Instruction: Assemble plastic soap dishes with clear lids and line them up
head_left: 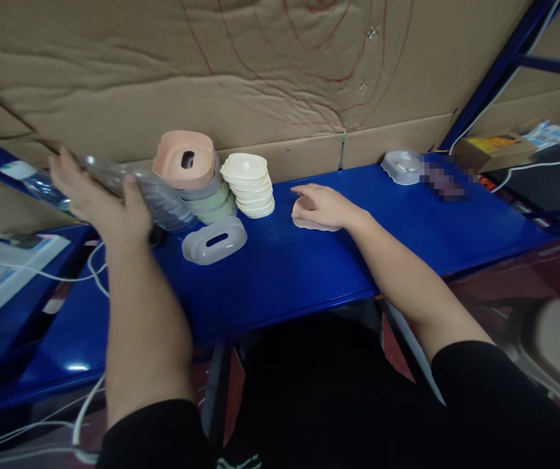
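Note:
My left hand (108,202) is raised at the left, its fingers stretched out and blurred. It overlaps a leaning stack of clear plastic containers (162,198); whether it touches them I cannot tell. Beside these stands a stack of soap-box-like plastic trays, with a peach tray (186,159) on top and grey and green ones (214,205) below. A stack of cream trays (250,189) is to its right. In front lies a pale grey slotted tray (214,241). My right hand (326,205) has its fingers over a pinkish plastic tray (315,224), hiding most of it.
The blue table (280,267) meets a cardboard wall (270,78). At the far right are a translucent grey container (401,167), a blurred-out patch and a cardboard box (497,153). White cables (96,267) hang at the left. A chair (558,345) stands at the right.

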Demonstrator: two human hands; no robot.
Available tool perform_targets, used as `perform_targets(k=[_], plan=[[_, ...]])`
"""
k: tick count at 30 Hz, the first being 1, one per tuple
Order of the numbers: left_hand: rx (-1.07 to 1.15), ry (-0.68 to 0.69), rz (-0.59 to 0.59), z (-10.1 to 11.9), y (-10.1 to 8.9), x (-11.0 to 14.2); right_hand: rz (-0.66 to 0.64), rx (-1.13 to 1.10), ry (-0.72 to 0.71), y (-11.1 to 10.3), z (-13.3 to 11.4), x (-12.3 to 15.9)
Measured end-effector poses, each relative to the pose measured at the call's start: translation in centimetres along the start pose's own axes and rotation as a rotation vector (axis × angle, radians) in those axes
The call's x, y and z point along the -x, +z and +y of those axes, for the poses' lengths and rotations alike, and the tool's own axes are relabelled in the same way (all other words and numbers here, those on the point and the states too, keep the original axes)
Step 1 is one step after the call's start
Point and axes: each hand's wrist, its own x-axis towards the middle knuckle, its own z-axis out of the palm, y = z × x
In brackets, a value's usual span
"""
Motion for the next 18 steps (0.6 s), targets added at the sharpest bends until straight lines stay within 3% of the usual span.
perform_targets(k=[4,9,15,18], plan=[[-0.051,-0.146,-0.028,0.4,0.5,0.2,-0.012,0.018,-0.001,-0.3,0.0,0.0],[-0.117,-0.129,0.011,3.1,0.3,1.5,-0.102,0.093,0.091,-0.9,0.2,0.4],[-0.067,0.063,0.377,5.7,0.9,1.5,-0.273,0.182,0.245,-1.9,-0.3,1.0],[0.047,0.226,0.402,8.7,1.9,2.7,-0.299,0.202,0.265,-2.1,-0.7,1.2]])
